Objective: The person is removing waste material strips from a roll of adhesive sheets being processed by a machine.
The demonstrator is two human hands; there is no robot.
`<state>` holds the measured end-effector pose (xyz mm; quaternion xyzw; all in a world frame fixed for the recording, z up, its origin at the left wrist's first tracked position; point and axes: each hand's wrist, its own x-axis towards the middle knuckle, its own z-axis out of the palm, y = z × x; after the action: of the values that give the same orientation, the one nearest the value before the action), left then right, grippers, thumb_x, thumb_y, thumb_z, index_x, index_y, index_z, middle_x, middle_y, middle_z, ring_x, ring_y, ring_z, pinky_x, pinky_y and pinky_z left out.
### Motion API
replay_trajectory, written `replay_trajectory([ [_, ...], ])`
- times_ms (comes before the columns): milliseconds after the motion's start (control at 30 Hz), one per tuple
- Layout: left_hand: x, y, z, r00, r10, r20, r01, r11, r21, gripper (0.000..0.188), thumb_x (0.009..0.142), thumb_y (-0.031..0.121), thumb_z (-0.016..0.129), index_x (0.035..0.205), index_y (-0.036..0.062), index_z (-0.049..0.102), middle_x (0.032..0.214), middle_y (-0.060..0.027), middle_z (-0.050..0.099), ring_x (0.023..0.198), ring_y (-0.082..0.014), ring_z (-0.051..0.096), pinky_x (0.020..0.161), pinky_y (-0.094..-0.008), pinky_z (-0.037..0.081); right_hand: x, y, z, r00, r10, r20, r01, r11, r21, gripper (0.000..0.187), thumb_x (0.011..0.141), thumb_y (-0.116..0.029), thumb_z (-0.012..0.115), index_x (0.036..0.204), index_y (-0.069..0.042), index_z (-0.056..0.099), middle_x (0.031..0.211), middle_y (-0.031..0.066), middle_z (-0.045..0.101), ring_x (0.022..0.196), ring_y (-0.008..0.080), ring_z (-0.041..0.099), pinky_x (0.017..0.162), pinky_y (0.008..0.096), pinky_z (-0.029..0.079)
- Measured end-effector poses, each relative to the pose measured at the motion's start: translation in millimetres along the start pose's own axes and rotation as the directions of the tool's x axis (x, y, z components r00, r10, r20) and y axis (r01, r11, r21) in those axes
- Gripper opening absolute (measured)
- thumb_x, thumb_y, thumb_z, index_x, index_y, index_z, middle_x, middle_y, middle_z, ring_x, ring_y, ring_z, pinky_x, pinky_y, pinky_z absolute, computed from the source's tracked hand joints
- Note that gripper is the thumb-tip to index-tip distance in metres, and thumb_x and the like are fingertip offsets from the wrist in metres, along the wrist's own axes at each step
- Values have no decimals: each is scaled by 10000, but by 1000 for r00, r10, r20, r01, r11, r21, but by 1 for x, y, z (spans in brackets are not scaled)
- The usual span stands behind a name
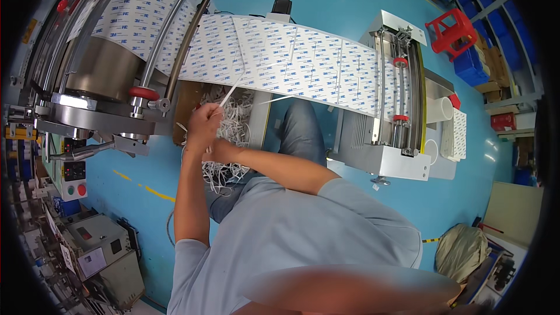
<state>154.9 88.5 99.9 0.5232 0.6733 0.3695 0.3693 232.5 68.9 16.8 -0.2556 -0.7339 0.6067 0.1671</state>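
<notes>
A wide white sheet printed in blue (274, 52) runs across between two machine units. A narrow white strip (232, 90) comes slantwise off its near edge into my left hand (205, 123), whose fingers are closed on it. Just below and to the right, close to the left wrist, is my right hand (223, 153). Its fingers are curled, and what they hold, if anything, is hidden. Under both hands lies a heap of shredded-looking white strips (236, 125) in a brown box (188, 96). Another thin strip end (280, 98) sticks out from the sheet's near edge.
At left stands a roller machine (111, 73) with metal bars and red collars. A second roller unit (388, 151) stands at right, beside a stack of cut sheets (459, 134). A red stool (452, 32) is at the far right. My knee (303, 131) is beneath the sheet.
</notes>
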Motion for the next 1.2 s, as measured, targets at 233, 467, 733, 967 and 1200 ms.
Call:
replay_trajectory([
  [233,-6,-12,-34,979,-186,84,201,942,-269,130,865,148,554,906,43,619,602,64,446,513,-21,370,459,-187,281,-22,63,-27,999,53,-3,-39,783,621,420,650,-100,764,1026,-44,585,899,24,598,842,124,547,748,275,453],
  [467,-14,-24,-56,955,-133,266,286,652,-702,184,867,115,506,958,-32,569,597,66,341,495,-13,271,449,-172,210,-52,91,-48,984,163,74,-170,722,671,448,733,-48,708,1140,-71,523,1019,28,574,898,101,536,724,238,451],
  [733,-16,-22,-63,973,-125,196,227,688,-689,222,824,140,500,960,-24,563,615,68,334,527,-24,277,482,-179,227,-40,76,-56,989,150,11,-111,676,729,354,780,-68,668,1107,-70,533,983,20,585,837,84,548,698,216,445],
  [967,-26,-34,-59,984,-133,118,158,957,-242,303,943,278,446,899,25,607,664,48,427,613,-39,374,561,-196,309,-33,67,-48,989,146,22,-116,677,727,299,810,-85,641,1090,-63,538,941,9,586,777,64,526,656,205,424],
  [1200,-32,-25,-54,998,47,-38,-50,996,-76,267,926,217,483,866,-15,600,890,-33,548,871,-129,518,797,-235,381,-29,66,-47,989,146,37,-125,658,743,274,818,-100,636,1074,-61,547,905,2,595,724,58,516,634,205,416],
])
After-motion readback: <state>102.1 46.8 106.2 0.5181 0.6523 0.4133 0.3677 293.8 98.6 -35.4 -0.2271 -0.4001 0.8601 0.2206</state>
